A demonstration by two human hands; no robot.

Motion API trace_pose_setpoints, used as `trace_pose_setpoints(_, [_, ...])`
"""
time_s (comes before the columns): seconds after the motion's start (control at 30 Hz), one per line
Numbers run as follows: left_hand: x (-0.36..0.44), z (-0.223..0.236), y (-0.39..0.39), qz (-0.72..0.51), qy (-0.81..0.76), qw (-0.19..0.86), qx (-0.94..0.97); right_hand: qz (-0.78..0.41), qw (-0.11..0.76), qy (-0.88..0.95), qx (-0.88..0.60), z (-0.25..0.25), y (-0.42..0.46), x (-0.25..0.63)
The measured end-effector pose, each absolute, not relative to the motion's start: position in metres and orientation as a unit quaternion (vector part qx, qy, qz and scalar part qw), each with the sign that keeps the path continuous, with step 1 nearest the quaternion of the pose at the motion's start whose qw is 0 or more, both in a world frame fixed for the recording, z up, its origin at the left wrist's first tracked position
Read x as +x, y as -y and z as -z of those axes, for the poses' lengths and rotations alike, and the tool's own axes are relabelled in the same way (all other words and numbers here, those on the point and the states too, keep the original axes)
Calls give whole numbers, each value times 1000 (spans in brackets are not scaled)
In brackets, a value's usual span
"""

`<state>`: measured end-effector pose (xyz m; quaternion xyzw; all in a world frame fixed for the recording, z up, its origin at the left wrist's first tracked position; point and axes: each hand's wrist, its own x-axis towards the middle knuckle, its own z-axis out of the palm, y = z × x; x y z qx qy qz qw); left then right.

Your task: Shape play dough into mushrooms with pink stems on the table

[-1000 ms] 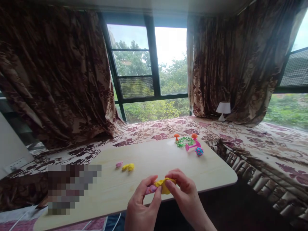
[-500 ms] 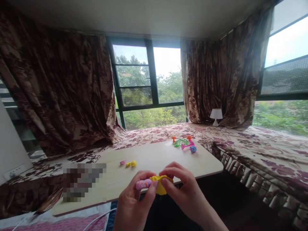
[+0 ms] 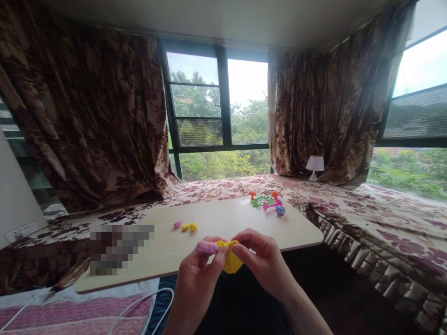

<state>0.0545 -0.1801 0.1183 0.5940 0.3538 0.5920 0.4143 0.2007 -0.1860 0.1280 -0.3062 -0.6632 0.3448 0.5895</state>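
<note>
Low in the view, in front of the table's near edge, both my hands pinch a flattened piece of yellow modelling clay (image 3: 233, 264). My left hand (image 3: 199, 277) is closed on its left side, and a pink roll of clay with orange spots (image 3: 206, 247) sticks out leftward from between those fingers. On the other side, my right hand (image 3: 263, 256) is closed with thumb and fingertips on the yellow clay's upper edge. The clay hangs below the fingertips. Just beyond, a small pink lump (image 3: 178, 224) and some yellow lumps (image 3: 190, 227) lie on the table.
The pale table (image 3: 216, 214) carries orange toy pieces (image 3: 252, 194), a green cord (image 3: 261, 201), a pink piece (image 3: 268, 206) and a blue knobbly ball (image 3: 280, 211). A lamp (image 3: 314, 164) stands on the window ledge. A white cable (image 3: 139, 302) loops at lower left.
My hands have risen slightly in the picture. More of the yellow clay now shows, hanging rounder and wider below my fingertips. The view has tilted a little.
</note>
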Motion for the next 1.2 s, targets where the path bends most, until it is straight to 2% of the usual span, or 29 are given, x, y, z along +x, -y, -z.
trace_pose_setpoints(0.13, [54,-109,176,-592,-366,391,602,-379,595,640,-304,-116,180,196])
trace_pose_setpoints(0.27, [57,-102,171,-600,-373,358,611,-362,606,638,-308,-109,176,193])
trace_pose_setpoints(0.53, [65,-103,172,-615,-382,414,551,-334,613,636,-327,-109,175,193])
trace_pose_setpoints(0.83, [64,-114,177,-577,-406,366,607,-332,609,641,-328,-112,177,190])
trace_pose_setpoints(0.97, [62,-113,177,-599,-407,339,600,-341,597,649,-327,-114,176,190])
trace_pose_setpoints(1.2, [67,-113,173,-624,-391,388,554,-325,609,638,-340,-116,176,193])
